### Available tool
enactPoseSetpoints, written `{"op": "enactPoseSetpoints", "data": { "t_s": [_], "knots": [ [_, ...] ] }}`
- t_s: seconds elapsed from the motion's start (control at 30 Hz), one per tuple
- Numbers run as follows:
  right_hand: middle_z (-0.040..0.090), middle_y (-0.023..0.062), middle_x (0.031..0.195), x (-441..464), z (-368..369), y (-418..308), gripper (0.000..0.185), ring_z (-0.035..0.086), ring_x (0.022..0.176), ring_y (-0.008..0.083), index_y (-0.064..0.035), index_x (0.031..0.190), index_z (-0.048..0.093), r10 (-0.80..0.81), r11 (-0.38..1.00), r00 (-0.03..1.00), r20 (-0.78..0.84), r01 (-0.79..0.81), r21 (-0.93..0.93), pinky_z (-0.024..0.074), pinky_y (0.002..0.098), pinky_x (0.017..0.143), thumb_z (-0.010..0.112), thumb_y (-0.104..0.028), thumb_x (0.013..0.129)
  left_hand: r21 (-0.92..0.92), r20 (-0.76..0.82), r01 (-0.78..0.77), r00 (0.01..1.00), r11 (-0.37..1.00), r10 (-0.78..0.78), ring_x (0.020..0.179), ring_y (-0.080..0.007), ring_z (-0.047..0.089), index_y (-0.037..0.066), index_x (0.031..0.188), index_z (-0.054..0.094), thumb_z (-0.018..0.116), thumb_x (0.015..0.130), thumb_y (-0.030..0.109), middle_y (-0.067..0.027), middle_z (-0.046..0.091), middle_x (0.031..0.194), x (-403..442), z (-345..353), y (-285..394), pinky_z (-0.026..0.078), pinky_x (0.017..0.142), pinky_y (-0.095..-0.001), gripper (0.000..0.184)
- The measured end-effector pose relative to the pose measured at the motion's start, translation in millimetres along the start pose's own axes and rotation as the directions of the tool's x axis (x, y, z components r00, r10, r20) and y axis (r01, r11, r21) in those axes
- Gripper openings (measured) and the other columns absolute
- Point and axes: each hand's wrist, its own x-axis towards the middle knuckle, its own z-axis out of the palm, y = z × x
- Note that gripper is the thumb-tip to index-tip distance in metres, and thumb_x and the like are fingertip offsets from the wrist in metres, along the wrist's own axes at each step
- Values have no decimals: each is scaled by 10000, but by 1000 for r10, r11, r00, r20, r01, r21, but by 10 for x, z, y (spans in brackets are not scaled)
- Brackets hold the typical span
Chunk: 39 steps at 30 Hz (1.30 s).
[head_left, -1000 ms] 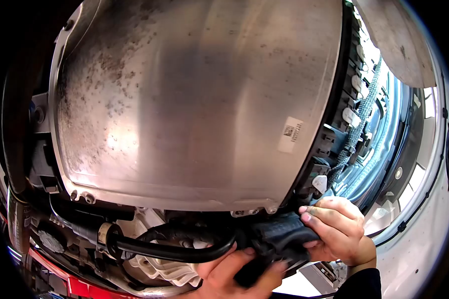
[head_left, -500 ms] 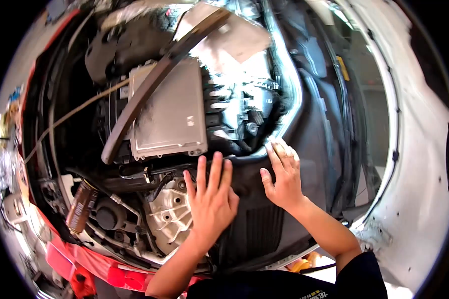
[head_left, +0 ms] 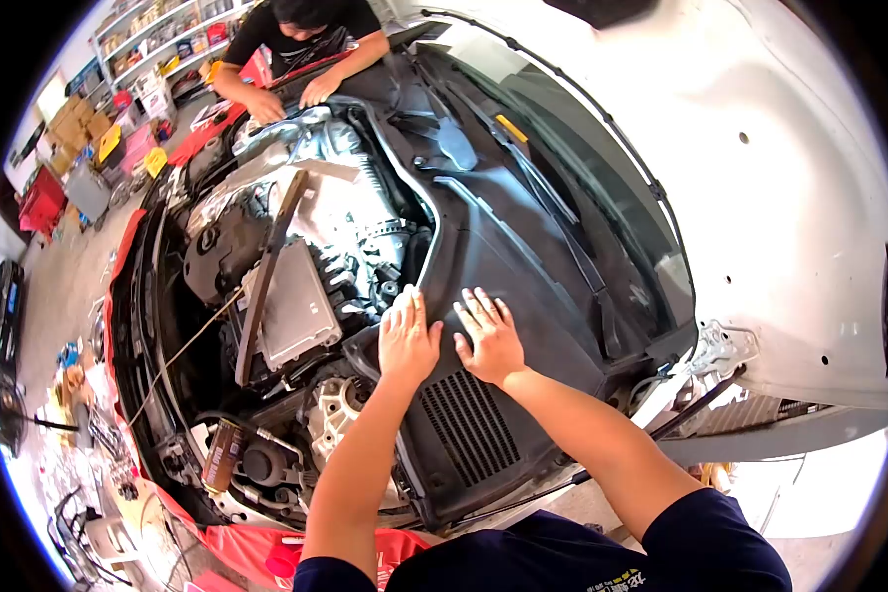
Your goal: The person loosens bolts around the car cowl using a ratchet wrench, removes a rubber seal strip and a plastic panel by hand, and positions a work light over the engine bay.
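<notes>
My left hand (head_left: 409, 335) lies flat with its fingers stretched out, on the edge of a black plastic cowl cover (head_left: 553, 340) in a car's engine bay. Just to its right, my right hand (head_left: 489, 333) rests palm down on the same cover, fingers spread. Neither hand holds anything. Below the hands is the cover's slotted vent grille (head_left: 469, 426). A black rubber seal (head_left: 436, 222) runs along the cover's edge, up from my left hand. Left of the hands sits a flat silver-grey metal box (head_left: 298, 308), with a long dark bar (head_left: 269, 271) lying across its side.
A co-worker (head_left: 301, 49) leans over the far side with both hands on the engine bay's edge. A brown can (head_left: 222, 456) stands near the front. Red cloth (head_left: 242, 553) covers the near fender. The white hood (head_left: 779, 227) is raised at right.
My hands have come closer together; the left moved onto the cowl cover's edge and the right shifted left over the cover. The view has tilted up, bringing the co-worker into sight.
</notes>
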Motion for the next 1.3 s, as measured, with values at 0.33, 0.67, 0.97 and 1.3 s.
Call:
{"op": "enactPoseSetpoints", "data": {
  "t_s": [0.33,0.67,0.97,1.3],
  "knots": [
    [449,160,1499,-1,-20,35,521,353,1432,324,-39,1353,563,20,997,1000,-16,-19,80,255,509,1169,571,-305,905,76,32,-17,999,997,14,1416,-333,341,-6,1460,409,536,950,331,-181,393,1507,52,-85,56,270,1155,-453,624],
    [353,226,1544,-18,8,37,632,269,1470,360,24,1379,512,91,994,996,14,-92,62,218,530,1184,561,-389,902,157,65,44,996,987,-55,1483,-342,229,15,1510,333,463,977,229,-177,310,1572,19,-18,166,168,1204,-499,589],
    [355,205,1551,1132,88,892,637,262,1479,307,43,1376,504,-194,981,963,189,195,13,181,438,1219,443,-454,984,94,26,101,994,990,-104,1415,-376,322,-24,1476,360,485,942,153,-219,372,1502,26,-6,257,206,1178,-508,577],
    [353,186,1557,1128,135,946,611,242,1490,291,36,1384,500,-176,984,971,163,169,59,175,421,1224,513,-386,942,67,27,132,991,989,-134,1407,-344,354,-22,1442,429,542,866,146,-185,426,1477,42,-6,240,252,1167,-505,611]
  ]
}}
